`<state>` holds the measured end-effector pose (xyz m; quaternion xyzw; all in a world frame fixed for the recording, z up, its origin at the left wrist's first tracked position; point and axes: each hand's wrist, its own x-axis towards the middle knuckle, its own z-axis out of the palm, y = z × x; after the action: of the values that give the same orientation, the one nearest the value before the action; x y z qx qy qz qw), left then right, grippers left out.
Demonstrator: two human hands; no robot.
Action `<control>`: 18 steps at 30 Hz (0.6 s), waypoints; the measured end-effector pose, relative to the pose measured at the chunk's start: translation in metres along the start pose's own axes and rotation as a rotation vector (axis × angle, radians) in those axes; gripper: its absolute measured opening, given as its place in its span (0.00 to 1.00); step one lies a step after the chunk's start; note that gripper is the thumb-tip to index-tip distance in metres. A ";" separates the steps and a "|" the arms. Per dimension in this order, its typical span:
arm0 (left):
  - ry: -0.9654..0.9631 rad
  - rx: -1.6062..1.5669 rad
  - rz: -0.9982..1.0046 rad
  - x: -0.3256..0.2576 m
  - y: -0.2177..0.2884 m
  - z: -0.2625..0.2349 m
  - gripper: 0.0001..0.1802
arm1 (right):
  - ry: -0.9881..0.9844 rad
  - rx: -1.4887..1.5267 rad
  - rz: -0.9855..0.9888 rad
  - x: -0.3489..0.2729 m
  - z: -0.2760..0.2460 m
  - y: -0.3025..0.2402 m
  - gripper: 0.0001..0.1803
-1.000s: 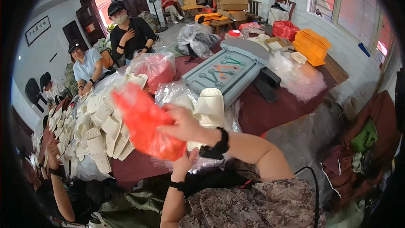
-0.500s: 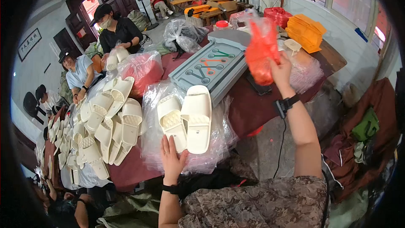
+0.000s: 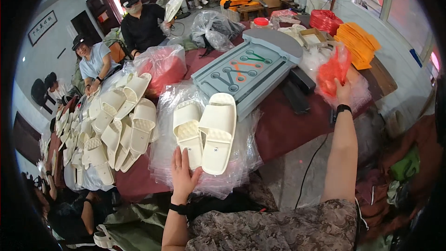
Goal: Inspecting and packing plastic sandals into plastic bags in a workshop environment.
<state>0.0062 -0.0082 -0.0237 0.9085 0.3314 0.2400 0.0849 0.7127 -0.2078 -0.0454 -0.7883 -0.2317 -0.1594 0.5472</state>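
Observation:
My left hand (image 3: 184, 176) lies with fingers outstretched at the heel end of a cream slipper (image 3: 188, 132). A second cream slipper (image 3: 218, 132) lies beside it, its heel close to my thumb. Both rest on a stack of clear plastic bags (image 3: 160, 158). Out to the right, my right hand (image 3: 344, 93) is closed on a red plastic bag (image 3: 331, 72), held near a heap of clear plastic (image 3: 360, 90).
A grey plastic case (image 3: 223, 72) stands beyond the slippers, with dark boxes (image 3: 296, 97) beside it. Many cream slippers (image 3: 111, 102) are piled to the left. Orange packets (image 3: 357, 42) lie at the far right. Co-workers (image 3: 144, 25) sit across the table (image 3: 278, 128).
My right hand has carried the red bag to the right and lower, away from the grey case. My left hand stays at the slipper heels. One co-worker has raised a clear-wrapped item.

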 end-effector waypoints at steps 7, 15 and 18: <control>0.064 0.002 0.015 -0.003 -0.008 0.002 0.44 | 0.430 -0.337 -0.159 -0.038 0.001 -0.041 0.29; 0.073 -0.041 -0.033 -0.003 -0.011 0.007 0.46 | -0.511 0.347 -0.430 -0.204 0.015 -0.317 0.08; 0.114 -0.025 -0.026 -0.008 -0.013 0.005 0.47 | -1.034 0.293 -0.472 -0.274 0.029 -0.381 0.12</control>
<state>-0.0039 -0.0036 -0.0349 0.8879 0.3445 0.2942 0.0802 0.2762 -0.1209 0.1064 -0.6070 -0.6574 0.1622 0.4160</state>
